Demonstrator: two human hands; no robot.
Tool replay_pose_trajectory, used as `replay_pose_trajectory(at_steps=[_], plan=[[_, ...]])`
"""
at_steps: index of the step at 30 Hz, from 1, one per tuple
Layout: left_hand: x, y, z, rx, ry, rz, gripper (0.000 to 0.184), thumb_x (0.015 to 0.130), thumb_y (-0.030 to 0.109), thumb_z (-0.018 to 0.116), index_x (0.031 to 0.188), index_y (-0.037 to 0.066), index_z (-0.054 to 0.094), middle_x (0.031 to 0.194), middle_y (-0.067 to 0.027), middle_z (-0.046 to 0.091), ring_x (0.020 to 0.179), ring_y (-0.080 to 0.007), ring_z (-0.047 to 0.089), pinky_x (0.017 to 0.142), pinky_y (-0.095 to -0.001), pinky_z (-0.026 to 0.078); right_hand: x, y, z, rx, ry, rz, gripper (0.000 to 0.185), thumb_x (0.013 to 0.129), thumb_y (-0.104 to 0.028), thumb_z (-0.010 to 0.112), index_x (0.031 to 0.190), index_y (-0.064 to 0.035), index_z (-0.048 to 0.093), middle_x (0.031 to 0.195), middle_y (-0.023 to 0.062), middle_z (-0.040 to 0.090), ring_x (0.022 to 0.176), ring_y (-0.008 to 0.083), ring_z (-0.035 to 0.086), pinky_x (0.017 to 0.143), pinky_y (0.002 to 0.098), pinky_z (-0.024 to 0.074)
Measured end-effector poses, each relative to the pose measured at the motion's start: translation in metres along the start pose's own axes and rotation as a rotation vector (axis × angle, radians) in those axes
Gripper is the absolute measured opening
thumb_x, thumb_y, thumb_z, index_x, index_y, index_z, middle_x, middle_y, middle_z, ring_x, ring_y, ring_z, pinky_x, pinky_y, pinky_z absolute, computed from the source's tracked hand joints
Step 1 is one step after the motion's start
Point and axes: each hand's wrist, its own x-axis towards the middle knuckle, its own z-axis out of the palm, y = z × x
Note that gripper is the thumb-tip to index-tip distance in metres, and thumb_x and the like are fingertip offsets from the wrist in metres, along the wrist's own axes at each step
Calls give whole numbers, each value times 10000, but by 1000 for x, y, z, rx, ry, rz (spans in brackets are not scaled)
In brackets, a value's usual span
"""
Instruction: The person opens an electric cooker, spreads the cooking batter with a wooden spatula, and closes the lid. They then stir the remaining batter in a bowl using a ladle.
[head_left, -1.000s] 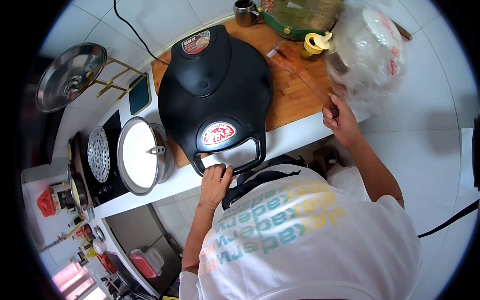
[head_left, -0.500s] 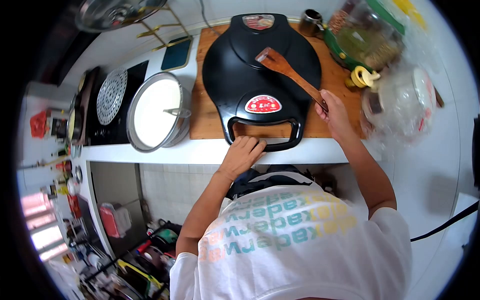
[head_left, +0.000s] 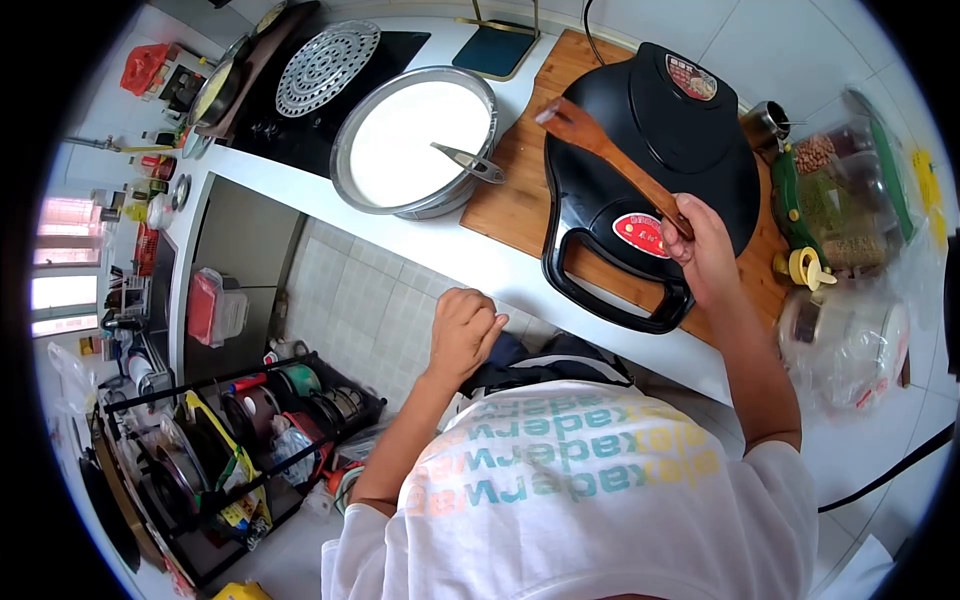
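Gripping brown wooden spatula over round black griddle: right hand | left hand curled, seemingly empty | best lifted clear

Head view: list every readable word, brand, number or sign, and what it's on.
"alexaderw...": white shirt, repeated in coloured rows, upside down in this view; the ending is lost in folds.
Red oval label on the black appliance, near its handle: partly covered, too blurred to read.
Upper label, same appliance: too small to read.
Red print on the plastic-wrapped container: unreadable.
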Motion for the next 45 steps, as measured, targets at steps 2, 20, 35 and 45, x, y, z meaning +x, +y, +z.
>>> replay_pose_trajectory(at_steps=[2,20,35,45], plan=[[-6,-11,-5,0,-6,-10,131,722,125,596,695,31,509,816,-73,540,784,-257,504,743,-376,374,-7,-1,-2,-25,81,-26,207,873,-253,419,745,-95,457,593,-2,447,502,42,361,455,181,260],[60,-207,-9,-1695,310,-1236,480,796,168,515,1094,-147,308,1048,-315,450,912,-443,537,731,-387,554,-99,116,-126,430,867,-276,124,882,-252,486,856,-131,477,678,10,520,535,75,440,434,184,334],[62,-213,4,-1565,434,-1217,531,806,305,593,1124,-55,368,1085,-238,445,956,-364,525,790,-394,527,-63,170,-168,481,890,-165,145,878,-241,480,833,-104,500,748,43,577,594,105,494,470,188,389],[16,-105,44,-566,152,-720,351,872,262,472,1131,26,444,1110,-159,474,1012,-251,489,823,-337,421,-51,176,-184,124,1014,148,230,877,-293,456,901,-76,528,789,60,587,668,119,535,534,218,426]])
